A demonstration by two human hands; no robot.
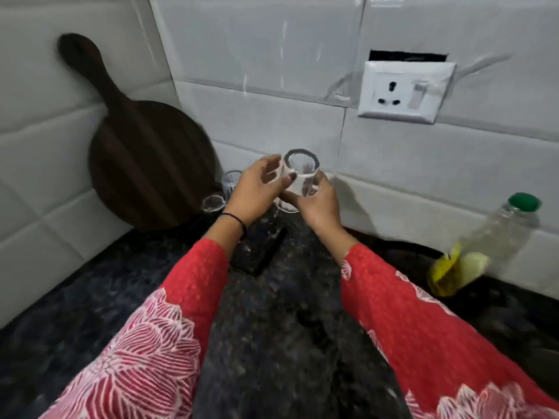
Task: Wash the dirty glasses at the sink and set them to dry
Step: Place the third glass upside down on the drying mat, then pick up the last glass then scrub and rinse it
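Both hands up near the white tiled wall point(272, 116), above the dark speckled stone desk point(272, 328). Right hand point(319, 204) wraps its fingers around a clear drinking glass point(301, 176) (dark residue inside), mouth tilted toward the viewer. Left hand point(257, 189) half-open, fingertips touching the glass's side. Two more clear glasses point(222, 192) stand just left, beside the round dark wooden board point(145, 158) leaning on the wall.

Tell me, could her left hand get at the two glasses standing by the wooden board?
Probably yes: the left hand hovers right beside the two glasses, nothing between, though its fingers touch the raised glass.
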